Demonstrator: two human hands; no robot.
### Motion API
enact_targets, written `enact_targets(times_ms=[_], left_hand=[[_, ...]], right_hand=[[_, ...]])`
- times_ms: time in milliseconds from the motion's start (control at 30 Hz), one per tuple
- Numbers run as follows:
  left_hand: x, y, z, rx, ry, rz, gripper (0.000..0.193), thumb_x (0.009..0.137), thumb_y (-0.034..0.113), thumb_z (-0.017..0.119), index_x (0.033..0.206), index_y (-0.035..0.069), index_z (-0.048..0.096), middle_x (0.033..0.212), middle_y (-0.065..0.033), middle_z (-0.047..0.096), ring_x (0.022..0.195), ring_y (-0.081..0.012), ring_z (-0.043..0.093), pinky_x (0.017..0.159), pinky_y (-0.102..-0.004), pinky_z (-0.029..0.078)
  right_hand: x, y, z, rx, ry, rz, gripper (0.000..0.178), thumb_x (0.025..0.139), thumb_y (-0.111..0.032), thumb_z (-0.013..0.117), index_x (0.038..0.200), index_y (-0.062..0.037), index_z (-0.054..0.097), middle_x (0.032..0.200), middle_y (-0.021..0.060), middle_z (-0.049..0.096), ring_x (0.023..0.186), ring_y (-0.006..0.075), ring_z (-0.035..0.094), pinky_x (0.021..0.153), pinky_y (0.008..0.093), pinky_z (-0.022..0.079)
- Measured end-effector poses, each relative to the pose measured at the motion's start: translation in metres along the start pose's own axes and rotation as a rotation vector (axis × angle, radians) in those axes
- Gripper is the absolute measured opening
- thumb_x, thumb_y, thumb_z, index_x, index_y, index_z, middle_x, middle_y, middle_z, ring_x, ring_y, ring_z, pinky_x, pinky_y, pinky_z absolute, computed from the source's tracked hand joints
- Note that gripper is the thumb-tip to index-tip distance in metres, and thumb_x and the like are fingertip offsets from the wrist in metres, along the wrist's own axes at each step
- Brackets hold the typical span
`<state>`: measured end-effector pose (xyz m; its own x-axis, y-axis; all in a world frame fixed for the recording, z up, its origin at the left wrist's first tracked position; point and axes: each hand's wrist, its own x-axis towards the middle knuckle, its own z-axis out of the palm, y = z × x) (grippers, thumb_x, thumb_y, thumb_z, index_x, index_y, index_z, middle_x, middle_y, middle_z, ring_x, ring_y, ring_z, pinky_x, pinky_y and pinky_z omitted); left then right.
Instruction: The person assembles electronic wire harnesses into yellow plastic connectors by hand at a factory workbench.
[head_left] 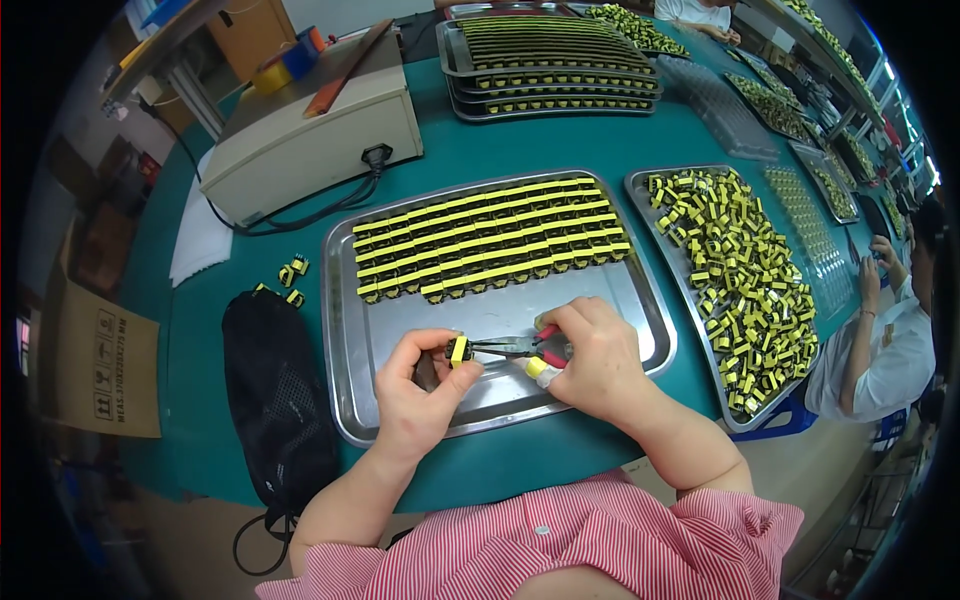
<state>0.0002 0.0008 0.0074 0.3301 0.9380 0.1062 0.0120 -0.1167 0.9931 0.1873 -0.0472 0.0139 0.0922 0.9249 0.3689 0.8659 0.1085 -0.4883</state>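
Observation:
Over the near half of a metal tray (365,345), my left hand (412,400) pinches a small yellow-and-black transformer (459,351) between thumb and fingers. My right hand (608,365) is closed around long-nose pliers (512,346) with red handles. Their jaws point left and reach the side of the transformer; whether they grip one of its pins is too small to tell. A yellow and white wrap (540,371) shows at a finger of my right hand. Behind both hands, neat rows of similar transformers (490,240) fill the far part of the tray.
Right of the tray stands another tray (690,295) heaped with loose transformers. Stacked full trays (550,75) sit at the back. A beige box-shaped device (310,135) with a black cable, several loose transformers (292,275) and a black pouch (275,390) lie left. A co-worker (875,350) sits at right.

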Motion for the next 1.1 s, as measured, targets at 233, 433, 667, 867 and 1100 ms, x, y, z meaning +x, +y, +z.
enact_targets(times_ms=[233, 433, 667, 867, 1100], left_hand=[[-0.001, -0.002, 0.000, 0.029, 0.006, 0.039, 0.030, 0.069, 0.003, 0.072, 0.093, 0.001, 0.055, 0.073, 0.0017, 0.051, 0.063, -0.0035, 0.044, 0.057, -0.0169, 0.037], [-0.004, -0.005, 0.001, 0.101, 0.021, 0.104, 0.031, 0.066, 0.003, 0.073, 0.090, 0.002, 0.054, 0.079, -0.0013, 0.051, 0.066, -0.0071, 0.045, 0.059, -0.0205, 0.039], [-0.009, -0.007, 0.002, 0.194, 0.016, 0.252, 0.031, 0.069, -0.003, 0.069, 0.093, 0.000, 0.049, 0.089, -0.0035, 0.049, 0.073, -0.0068, 0.046, 0.065, -0.0197, 0.039], [-0.007, -0.008, 0.003, 0.182, 0.034, 0.215, 0.032, 0.071, -0.001, 0.068, 0.098, 0.000, 0.050, 0.088, -0.0033, 0.051, 0.074, -0.0080, 0.048, 0.066, -0.0204, 0.040], [-0.004, -0.014, 0.005, -0.312, -0.076, -0.084, 0.031, 0.079, 0.006, 0.064, 0.108, -0.001, 0.052, 0.098, -0.0059, 0.058, 0.088, -0.0108, 0.053, 0.078, -0.0230, 0.042]], right_hand=[[-0.001, -0.001, -0.001, -0.025, -0.013, -0.032, 0.031, 0.055, -0.017, 0.076, 0.080, -0.0073, 0.059, 0.075, 0.0047, 0.057, 0.073, 0.0234, 0.056, 0.062, 0.0338, 0.047], [-0.002, -0.002, -0.001, -0.030, -0.014, -0.015, 0.027, 0.053, -0.013, 0.074, 0.075, -0.0078, 0.059, 0.072, 0.0041, 0.056, 0.071, 0.0233, 0.056, 0.059, 0.0339, 0.046], [-0.006, -0.003, -0.001, -0.035, -0.048, 0.004, 0.023, 0.049, -0.008, 0.071, 0.070, -0.0082, 0.059, 0.067, 0.0031, 0.056, 0.066, 0.0227, 0.057, 0.054, 0.0343, 0.046], [-0.001, -0.006, 0.001, 0.005, 0.008, -0.033, 0.028, 0.053, -0.009, 0.073, 0.078, -0.0057, 0.060, 0.069, 0.0062, 0.057, 0.065, 0.0242, 0.057, 0.057, 0.0335, 0.047], [-0.004, -0.002, 0.004, 0.376, -0.167, 0.131, 0.031, 0.073, -0.012, 0.068, 0.099, -0.0002, 0.056, 0.081, 0.0134, 0.061, 0.072, 0.0215, 0.060, 0.066, 0.0294, 0.047]])
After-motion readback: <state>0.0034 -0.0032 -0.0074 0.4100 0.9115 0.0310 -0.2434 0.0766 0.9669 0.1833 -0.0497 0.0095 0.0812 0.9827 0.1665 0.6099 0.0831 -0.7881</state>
